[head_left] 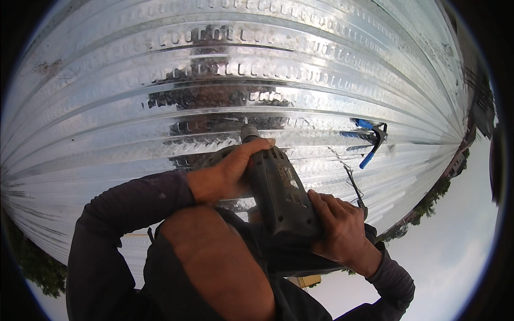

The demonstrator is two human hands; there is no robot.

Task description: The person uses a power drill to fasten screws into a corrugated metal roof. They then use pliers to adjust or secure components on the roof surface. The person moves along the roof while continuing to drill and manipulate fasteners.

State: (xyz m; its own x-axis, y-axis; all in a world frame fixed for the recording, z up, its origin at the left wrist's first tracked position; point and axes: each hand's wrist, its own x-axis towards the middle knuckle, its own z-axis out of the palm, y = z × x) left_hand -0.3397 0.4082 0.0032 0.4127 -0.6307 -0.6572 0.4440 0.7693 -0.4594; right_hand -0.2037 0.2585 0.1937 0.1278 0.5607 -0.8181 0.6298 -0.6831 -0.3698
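While bracing on ribbed metal sheet (134, 96), driving drill (278, 187) in, fixing unfinished.
Left hand (225, 174), right hand (340, 227) clamping drill; hammer (372, 142) lying at three o'clock.

The metal sheet (134, 80) is shiny silver, ribbed in long ridges with rows of small stamped dents. The drill (278, 190) is dark grey. Near the sheet's right edge lies a hammer (372, 144) with a blue handle and black head; the sleeves (123, 214) are dark grey.
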